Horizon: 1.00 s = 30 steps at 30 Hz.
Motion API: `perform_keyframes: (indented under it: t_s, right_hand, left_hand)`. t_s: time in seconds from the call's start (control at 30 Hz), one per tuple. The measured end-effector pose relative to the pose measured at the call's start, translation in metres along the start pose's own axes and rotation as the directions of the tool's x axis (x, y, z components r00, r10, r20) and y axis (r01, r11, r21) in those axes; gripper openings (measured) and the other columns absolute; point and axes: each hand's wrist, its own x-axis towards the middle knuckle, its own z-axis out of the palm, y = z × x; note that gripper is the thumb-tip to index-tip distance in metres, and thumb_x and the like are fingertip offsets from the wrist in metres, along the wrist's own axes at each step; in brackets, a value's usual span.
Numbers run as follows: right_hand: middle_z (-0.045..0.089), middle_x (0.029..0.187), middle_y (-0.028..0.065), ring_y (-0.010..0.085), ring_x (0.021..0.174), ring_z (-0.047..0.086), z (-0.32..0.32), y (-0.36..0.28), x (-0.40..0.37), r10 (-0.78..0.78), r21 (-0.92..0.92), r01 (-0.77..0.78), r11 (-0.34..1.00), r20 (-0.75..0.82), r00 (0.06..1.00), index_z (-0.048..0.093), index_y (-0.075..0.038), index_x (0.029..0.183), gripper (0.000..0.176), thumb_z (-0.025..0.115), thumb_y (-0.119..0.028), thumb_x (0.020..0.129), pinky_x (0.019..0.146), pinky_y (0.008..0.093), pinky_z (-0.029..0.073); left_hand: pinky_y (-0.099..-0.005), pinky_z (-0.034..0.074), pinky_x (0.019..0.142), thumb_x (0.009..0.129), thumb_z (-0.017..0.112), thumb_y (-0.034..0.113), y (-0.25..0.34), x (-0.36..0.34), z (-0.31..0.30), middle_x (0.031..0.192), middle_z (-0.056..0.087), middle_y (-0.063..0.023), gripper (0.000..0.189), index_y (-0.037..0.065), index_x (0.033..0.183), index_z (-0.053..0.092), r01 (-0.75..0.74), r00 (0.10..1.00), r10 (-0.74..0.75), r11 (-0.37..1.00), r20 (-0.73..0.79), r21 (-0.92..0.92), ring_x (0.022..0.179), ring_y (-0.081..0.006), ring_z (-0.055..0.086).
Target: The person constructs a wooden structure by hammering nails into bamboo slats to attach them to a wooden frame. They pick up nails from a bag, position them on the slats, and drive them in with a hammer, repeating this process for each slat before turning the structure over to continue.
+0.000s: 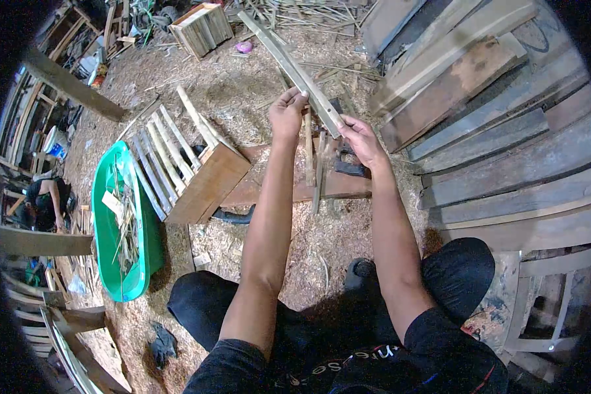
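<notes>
A long, narrow wooden strip [289, 62] is held up in front of me, slanting from upper left to lower right. My left hand [288, 113] pinches its left edge partway along. At the near end, the fingers of my right hand [361, 138] are closed on the strip. Below them, a wide reddish-brown board [289, 187] lies on the floor, with thin wooden sticks [308, 148] over it. A dark object [350, 167] sits under my right hand, partly hidden.
To the left lie a slatted wooden crate [194, 187] and a green tub [104, 220] holding wood scraps. Planks [479, 138] cover the right side. A wooden box [202, 31] stands at the back, near a pink object [244, 47]. Another person [46, 200] crouches far left.
</notes>
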Motion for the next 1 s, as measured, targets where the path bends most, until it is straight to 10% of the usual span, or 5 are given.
perform_keyframes:
  t_s: [0.2, 0.6, 0.83, 0.93, 1.0]
  right_hand:
    - [0.062, 0.088, -0.0008, 0.0069, 0.074, 0.054, 0.018, 0.001, -0.011, 0.087, -0.004, -0.088, 0.996, 0.182, 0.980, 0.062, 0.002, 0.120, 0.030, 0.065, -0.015, 0.095, 0.068, 0.0231, 0.045]
    - [0.065, 0.079, 0.0009, 0.0081, 0.063, 0.056, 0.022, 0.064, -0.040, 0.217, 0.015, -0.229, 0.973, -0.385, 0.897, 0.066, -0.003, 0.113, 0.019, 0.058, -0.012, 0.098, 0.050, 0.0237, 0.049]
    - [0.068, 0.087, 0.0075, 0.0153, 0.074, 0.066, 0.031, 0.032, 0.002, -0.787, -0.914, -0.286, 0.288, -0.396, 0.472, 0.065, 0.003, 0.111, 0.031, 0.061, -0.023, 0.096, 0.070, 0.0309, 0.055]
    - [0.068, 0.088, 0.0060, 0.0134, 0.076, 0.065, 0.085, -0.063, -0.010, -0.022, -0.195, -0.036, 0.980, -0.284, 0.959, 0.068, 0.003, 0.107, 0.034, 0.065, -0.029, 0.095, 0.071, 0.0282, 0.053]
    - [0.069, 0.087, 0.0051, 0.0122, 0.074, 0.064, 0.112, -0.098, -0.020, -0.049, -0.091, 0.052, 0.995, 0.039, 0.998, 0.070, 0.002, 0.103, 0.033, 0.068, -0.030, 0.094, 0.069, 0.0269, 0.052]
  left_hand:
    - [-0.0224, 0.048, 0.065, 0.089, 0.067, 0.005, 0.022, -0.028, -0.028, 0.086, 0.070, -0.0022, 0.024, -0.001, 0.112, 0.071, -0.081, 0.996, 0.087, 0.973, -0.016, 0.217, 0.072, -0.0068, 0.059]
    - [-0.0248, 0.052, 0.072, 0.088, 0.069, 0.004, 0.061, -0.063, -0.057, 0.093, 0.071, -0.0047, 0.025, -0.003, 0.112, 0.070, -0.087, 0.995, 0.077, 0.982, 0.061, 0.169, 0.080, -0.0104, 0.064]
    - [-0.0234, 0.043, 0.065, 0.090, 0.069, 0.011, 0.088, -0.069, -0.071, 0.087, 0.067, 0.0021, 0.023, 0.003, 0.111, 0.069, 0.022, 1.000, -0.023, 0.994, -0.009, -0.108, 0.074, -0.0078, 0.057]
    - [-0.0238, 0.043, 0.064, 0.091, 0.067, 0.011, 0.110, -0.069, -0.081, 0.088, 0.065, 0.0022, 0.023, 0.002, 0.113, 0.067, 0.005, 0.998, -0.014, 0.986, -0.054, -0.166, 0.075, -0.0083, 0.057]
    - [-0.0237, 0.043, 0.064, 0.091, 0.066, 0.012, 0.125, -0.071, -0.087, 0.088, 0.065, 0.0016, 0.025, 0.002, 0.114, 0.066, -0.012, 0.993, -0.013, 0.977, -0.117, -0.211, 0.074, -0.0084, 0.057]
